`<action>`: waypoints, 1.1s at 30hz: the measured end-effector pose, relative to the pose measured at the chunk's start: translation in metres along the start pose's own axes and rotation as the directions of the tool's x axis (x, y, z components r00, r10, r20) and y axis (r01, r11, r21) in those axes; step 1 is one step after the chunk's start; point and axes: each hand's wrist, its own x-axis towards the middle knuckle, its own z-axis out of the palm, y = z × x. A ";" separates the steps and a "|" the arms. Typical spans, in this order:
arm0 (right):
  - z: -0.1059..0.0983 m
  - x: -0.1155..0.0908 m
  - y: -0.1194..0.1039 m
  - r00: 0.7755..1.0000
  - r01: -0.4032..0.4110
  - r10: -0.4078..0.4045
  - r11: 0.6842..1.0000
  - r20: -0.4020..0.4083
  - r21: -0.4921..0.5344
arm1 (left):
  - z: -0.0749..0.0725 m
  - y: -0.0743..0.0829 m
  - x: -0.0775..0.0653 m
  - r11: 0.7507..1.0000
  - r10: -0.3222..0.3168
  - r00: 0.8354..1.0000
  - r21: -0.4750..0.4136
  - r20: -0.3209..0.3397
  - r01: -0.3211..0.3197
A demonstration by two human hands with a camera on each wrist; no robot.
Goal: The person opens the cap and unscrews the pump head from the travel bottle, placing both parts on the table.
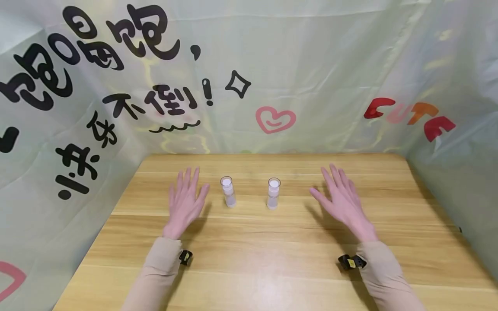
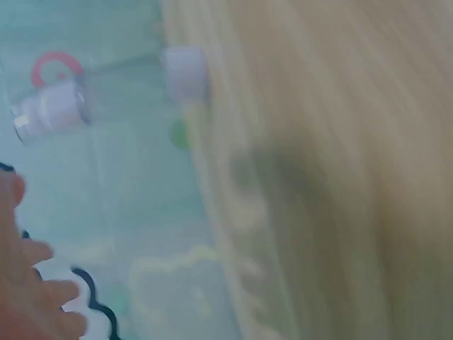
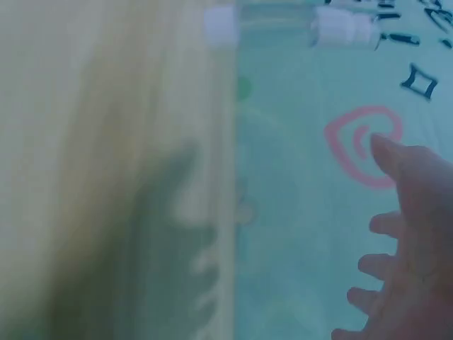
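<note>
Two slim clear bottles stand upright side by side on the wooden table, each with a white top inside a clear rim and a white base. My left hand (image 1: 185, 203) hovers left of the left bottle (image 1: 228, 192), palm down with fingers straight and thumb out. To the right of the right bottle (image 1: 273, 193), with a wider gap, is my right hand (image 1: 343, 203), fingers spread and holding nothing. Each wrist view catches one bottle, (image 2: 53, 106) in the left and the other bottle (image 3: 347, 27) in the right, apart from the fingers.
The wooden table (image 1: 249, 250) ends at a pale cloth backdrop (image 1: 330, 77) with black lettering, a pink heart (image 1: 275, 120) and coloured letters. Cloth also rises along both sides. Small black devices (image 1: 186, 258) sit at both wrists. Shadows of the hands fall on the tabletop.
</note>
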 end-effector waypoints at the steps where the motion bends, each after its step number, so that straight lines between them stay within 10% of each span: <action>1: -0.001 0.002 -0.006 1.000 0.016 -0.016 1.000 -0.017 0.021 | -0.001 0.007 0.000 0.999 0.024 0.999 -0.035 -0.044 -0.026; 4: -0.002 0.009 -0.024 0.992 0.098 -0.091 0.992 -0.093 0.076 | -0.001 0.032 0.000 0.976 0.125 0.968 -0.149 -0.218 -0.160; 7: 0.000 0.015 -0.045 0.969 0.204 -0.181 0.971 -0.170 0.129 | 0.002 0.061 -0.002 0.905 0.247 0.892 -0.240 -0.378 -0.352; 10: 0.004 0.019 -0.063 0.947 0.283 -0.249 0.946 -0.205 0.157 | 0.010 0.089 -0.007 0.838 0.336 0.848 -0.281 -0.410 -0.468; 14: 0.009 0.023 -0.079 0.929 0.339 -0.303 0.928 -0.212 0.157 | 0.024 0.119 -0.016 0.822 0.380 0.884 -0.339 -0.271 -0.457; 20: 0.015 0.028 -0.087 0.909 0.382 -0.349 0.916 -0.228 0.120 | 0.051 0.142 -0.021 0.838 0.266 0.963 -0.503 0.036 -0.212; 26: 0.020 0.029 -0.089 0.902 0.398 -0.363 0.909 -0.235 0.121 | 0.072 0.147 -0.015 0.763 0.169 0.967 -0.646 0.191 -0.006; 33: 0.023 0.028 -0.092 0.901 0.411 -0.380 0.902 -0.212 0.130 | 0.089 0.145 -0.009 0.732 0.177 0.968 -0.682 0.179 -0.008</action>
